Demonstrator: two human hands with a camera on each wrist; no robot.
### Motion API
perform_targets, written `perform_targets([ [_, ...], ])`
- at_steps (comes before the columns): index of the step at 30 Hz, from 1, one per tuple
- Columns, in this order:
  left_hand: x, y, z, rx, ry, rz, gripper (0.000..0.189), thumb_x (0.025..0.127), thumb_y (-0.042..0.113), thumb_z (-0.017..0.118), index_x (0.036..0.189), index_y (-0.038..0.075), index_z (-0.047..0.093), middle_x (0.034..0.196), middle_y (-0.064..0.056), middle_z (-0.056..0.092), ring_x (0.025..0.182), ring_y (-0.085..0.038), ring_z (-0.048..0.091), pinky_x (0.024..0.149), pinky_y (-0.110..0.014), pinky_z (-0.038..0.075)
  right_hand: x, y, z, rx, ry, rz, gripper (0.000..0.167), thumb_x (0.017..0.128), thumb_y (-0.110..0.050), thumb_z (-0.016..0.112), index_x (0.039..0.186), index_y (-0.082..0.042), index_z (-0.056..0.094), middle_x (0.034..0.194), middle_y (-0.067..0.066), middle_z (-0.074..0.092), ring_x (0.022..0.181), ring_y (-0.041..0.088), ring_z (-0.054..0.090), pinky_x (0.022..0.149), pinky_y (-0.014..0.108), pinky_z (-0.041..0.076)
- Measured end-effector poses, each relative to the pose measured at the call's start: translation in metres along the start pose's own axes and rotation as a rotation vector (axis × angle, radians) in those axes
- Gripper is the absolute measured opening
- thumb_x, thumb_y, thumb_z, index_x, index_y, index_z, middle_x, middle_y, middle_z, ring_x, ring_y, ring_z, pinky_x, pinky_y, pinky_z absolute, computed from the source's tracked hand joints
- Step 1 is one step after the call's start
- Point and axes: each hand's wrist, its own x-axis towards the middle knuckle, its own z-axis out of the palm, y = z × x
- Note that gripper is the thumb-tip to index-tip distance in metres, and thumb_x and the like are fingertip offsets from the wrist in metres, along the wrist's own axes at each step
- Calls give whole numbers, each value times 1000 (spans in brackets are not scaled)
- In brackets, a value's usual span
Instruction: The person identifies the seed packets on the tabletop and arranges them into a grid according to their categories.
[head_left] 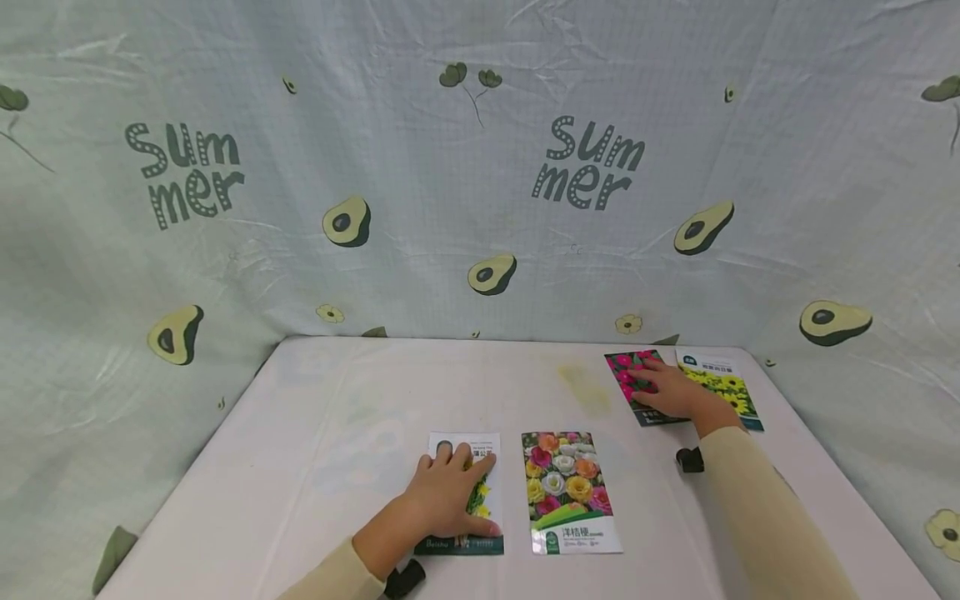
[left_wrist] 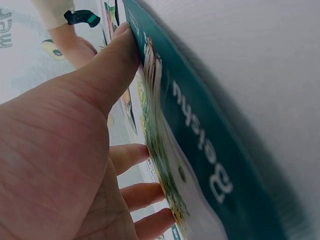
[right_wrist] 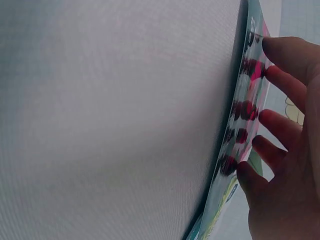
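My left hand [head_left: 442, 492] lies with spread fingers on a white seed packet [head_left: 494, 483] with yellow flowers and a dark green lower band. In the left wrist view, the thumb and fingertips touch the face of that packet [left_wrist: 200, 135], and "Beishu" reads along its band. At the far right, my right hand [head_left: 670, 390] rests its fingers on a seed packet with pink-red flowers [head_left: 619, 364]. The right wrist view has the fingertips spread along the glossy face of this packet [right_wrist: 245, 107]. Part of each packet is hidden under the hand.
A packet with mixed roses-like blooms [head_left: 567, 487] lies right of my left hand. Beside the pink-flower packet is one with yellow flowers [head_left: 723, 383], partly behind my right wrist. The white table [head_left: 360, 417] meets a hanging avocado-print cloth [head_left: 420, 183] at its back edge.
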Motion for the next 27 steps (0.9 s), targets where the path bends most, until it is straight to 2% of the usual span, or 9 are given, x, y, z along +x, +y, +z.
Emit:
perform_targets([
  [7,3,2,-1,4,3,-12,102,71,81,71,155,30,46,124,-7,49,102,-23,37,77,-38,31,4,2,-4,-6,-38,-13,64,101,-39,62,153,-5,46,159,34,31,143,60,31,111,70,32],
  [13,4,4,-3,7,2,-13,101,71,82,71,155,30,46,125,-7,49,102,-23,37,77,-38,31,7,3,-6,3,-62,2,62,103,-39,60,155,-8,44,161,33,27,145,60,27,112,71,30],
  [20,3,5,-6,14,-2,-17,101,72,82,71,155,30,46,125,-7,49,102,-23,37,77,-39,31,9,-1,-7,-15,-53,-3,63,103,-41,59,155,-7,44,159,36,28,143,63,28,109,74,31],
  [27,2,5,-5,6,-10,-17,101,73,82,70,156,31,45,125,-6,48,103,-23,37,78,-39,31,11,-7,-3,12,-77,31,65,104,-42,58,156,-6,41,158,39,25,143,64,27,108,75,30],
])
